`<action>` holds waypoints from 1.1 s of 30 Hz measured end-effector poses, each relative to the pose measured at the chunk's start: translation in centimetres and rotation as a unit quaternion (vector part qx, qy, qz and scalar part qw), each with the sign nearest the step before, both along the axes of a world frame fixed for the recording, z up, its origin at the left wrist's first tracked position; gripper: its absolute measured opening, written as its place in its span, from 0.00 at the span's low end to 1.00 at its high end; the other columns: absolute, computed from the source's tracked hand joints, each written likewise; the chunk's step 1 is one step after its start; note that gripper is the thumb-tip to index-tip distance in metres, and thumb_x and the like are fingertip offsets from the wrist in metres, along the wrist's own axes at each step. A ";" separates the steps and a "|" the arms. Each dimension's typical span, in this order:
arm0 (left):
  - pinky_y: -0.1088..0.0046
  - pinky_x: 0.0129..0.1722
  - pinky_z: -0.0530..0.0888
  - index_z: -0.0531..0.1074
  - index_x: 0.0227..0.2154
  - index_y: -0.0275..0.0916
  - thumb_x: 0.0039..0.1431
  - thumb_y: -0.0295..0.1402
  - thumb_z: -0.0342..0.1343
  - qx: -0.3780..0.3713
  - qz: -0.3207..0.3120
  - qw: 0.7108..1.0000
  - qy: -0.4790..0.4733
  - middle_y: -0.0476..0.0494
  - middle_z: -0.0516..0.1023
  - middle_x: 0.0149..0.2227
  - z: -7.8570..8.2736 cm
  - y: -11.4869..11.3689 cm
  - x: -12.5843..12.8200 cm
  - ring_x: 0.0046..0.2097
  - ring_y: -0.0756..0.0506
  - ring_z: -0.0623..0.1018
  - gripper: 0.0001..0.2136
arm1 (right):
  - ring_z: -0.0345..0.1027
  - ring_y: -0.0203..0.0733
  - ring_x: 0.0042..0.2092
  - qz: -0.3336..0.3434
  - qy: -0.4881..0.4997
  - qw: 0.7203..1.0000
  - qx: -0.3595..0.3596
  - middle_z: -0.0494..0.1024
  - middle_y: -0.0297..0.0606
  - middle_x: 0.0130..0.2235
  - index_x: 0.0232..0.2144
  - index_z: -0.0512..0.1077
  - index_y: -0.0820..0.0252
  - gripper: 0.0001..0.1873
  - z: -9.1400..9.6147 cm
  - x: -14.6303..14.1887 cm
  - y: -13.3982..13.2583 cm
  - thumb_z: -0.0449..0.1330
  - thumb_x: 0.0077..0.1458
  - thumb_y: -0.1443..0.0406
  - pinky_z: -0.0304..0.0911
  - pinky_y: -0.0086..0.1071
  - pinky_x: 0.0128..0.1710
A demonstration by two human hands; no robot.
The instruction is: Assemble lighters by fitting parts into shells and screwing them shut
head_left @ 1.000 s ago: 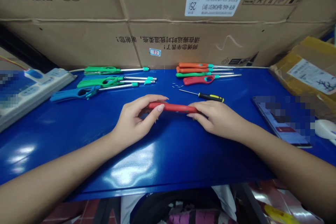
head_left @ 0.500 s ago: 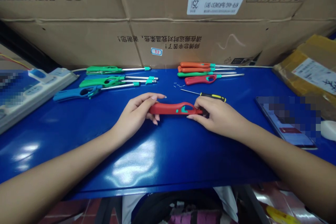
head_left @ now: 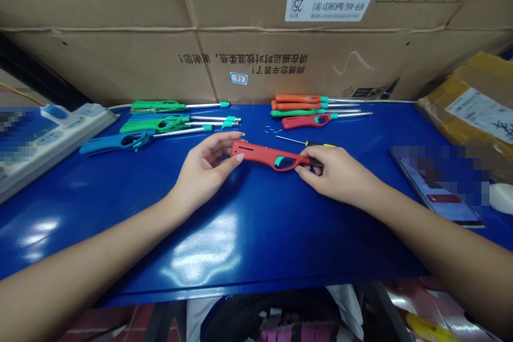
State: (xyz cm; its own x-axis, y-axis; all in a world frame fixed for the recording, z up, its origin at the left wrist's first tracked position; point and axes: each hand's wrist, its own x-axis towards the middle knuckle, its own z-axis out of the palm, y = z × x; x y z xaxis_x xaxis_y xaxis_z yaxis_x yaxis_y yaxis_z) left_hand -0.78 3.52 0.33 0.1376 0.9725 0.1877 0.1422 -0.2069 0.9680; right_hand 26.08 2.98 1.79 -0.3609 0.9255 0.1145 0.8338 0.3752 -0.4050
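A red lighter body [head_left: 268, 155] with a teal trigger is held between both hands just above the blue table [head_left: 248, 224]. My left hand [head_left: 204, 171] pinches its left end between thumb and fingers. My right hand [head_left: 336, 173] grips its right end, fingers curled. A small screwdriver [head_left: 308, 143] with a black and yellow handle lies just behind my right hand.
Green and blue lighters [head_left: 160, 124] lie at the back left, orange, green and red ones [head_left: 308, 109] at the back right. Large cardboard boxes [head_left: 256, 32] stand along the rear. A power strip [head_left: 52, 133] sits at the left, a phone [head_left: 436, 184] and a parcel [head_left: 476, 112] at the right.
Both hands have turned the red lighter body so its flat side and teal trigger face me, and raised it slightly towards the back.
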 end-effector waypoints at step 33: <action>0.69 0.43 0.76 0.78 0.48 0.41 0.63 0.42 0.62 0.165 -0.126 0.925 0.317 0.43 0.76 0.45 0.1 0.1 -0.8 0.42 0.46 0.78 0.14 | 0.66 0.56 0.50 -0.097 -0.123 0.981 0.114 0.75 0.46 0.47 0.43 0.75 0.60 0.09 0.6 2.1 1.7 0.60 0.62 0.62 0.65 0.46 0.50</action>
